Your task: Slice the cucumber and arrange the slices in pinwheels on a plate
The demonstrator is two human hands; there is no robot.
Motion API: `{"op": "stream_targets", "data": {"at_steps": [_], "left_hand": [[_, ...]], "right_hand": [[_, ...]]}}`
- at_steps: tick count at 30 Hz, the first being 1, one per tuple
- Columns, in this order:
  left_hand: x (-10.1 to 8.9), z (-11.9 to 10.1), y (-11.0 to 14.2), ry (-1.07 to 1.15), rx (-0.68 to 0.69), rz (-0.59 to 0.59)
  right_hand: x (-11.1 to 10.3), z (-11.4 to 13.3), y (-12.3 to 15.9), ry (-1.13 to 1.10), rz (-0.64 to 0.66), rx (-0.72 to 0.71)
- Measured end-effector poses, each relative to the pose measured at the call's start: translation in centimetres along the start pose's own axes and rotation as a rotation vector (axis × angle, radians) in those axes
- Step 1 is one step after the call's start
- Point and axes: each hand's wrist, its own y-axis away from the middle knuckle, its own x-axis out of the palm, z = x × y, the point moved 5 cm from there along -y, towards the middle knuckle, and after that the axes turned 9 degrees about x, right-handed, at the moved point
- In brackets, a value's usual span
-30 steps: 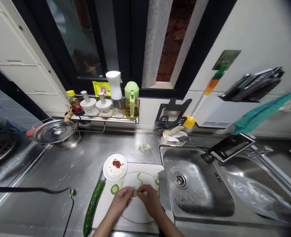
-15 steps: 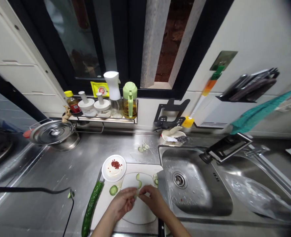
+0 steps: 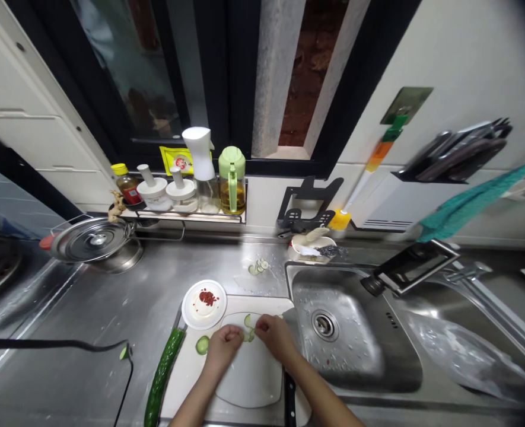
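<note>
My left hand [image 3: 223, 350] is in a pinch over the white plate [image 3: 250, 382], its fingertips on a thin cucumber slice [image 3: 245, 337]. Opposite it, my right hand [image 3: 276, 338] has thumb and fingers pressed together beside the slices; whether anything is between them is hidden. Another curved cucumber slice [image 3: 247, 320] lies on the plate just beyond the fingertips. Under the plate is a pale cutting board [image 3: 185, 379]. A cut cucumber piece [image 3: 202, 344] sits on the board left of my left hand. Along the board's left edge lies a long cucumber [image 3: 164, 376].
A white dish [image 3: 191, 308] with red bits stands at the board's far left corner. A knife [image 3: 290, 403] lies along its right side, next to the sink [image 3: 346, 332]. More slices [image 3: 258, 267] lie on the counter behind. Bottles line a rack [image 3: 191, 216].
Both hands have moved slightly away from me over the plate, toward the slices there. The gap between my fingertips has widened a little.
</note>
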Motion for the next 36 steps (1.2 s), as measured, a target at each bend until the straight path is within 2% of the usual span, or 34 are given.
{"op": "stream_targets", "data": {"at_steps": [5, 12, 17, 24, 36], "left_hand": [[0.4, -0.1, -0.1, -0.190, 0.061, -0.137], [0.8, -1.1, -0.1, -0.371, 0.096, -0.185], [0.9, -1.5, 0.0, -0.439, 0.102, -0.187], [1.1, -0.6, -0.4, -0.486, 0.093, -0.170], [1.6, -1.4, 0.1, -0.548, 0.121, -0.177]], "right_hand": [[0.2, 0.2, -1.1, 0.144, -0.051, -0.004], [0.7, 0.2, -1.6, 0.262, -0.062, 0.027], [0.8, 0.4, -1.7, 0.303, -0.053, 0.038], [0.7, 0.7, -1.8, 0.331, -0.050, 0.039], [1.3, 0.5, -1.8, 0.393, -0.055, 0.002]]}}
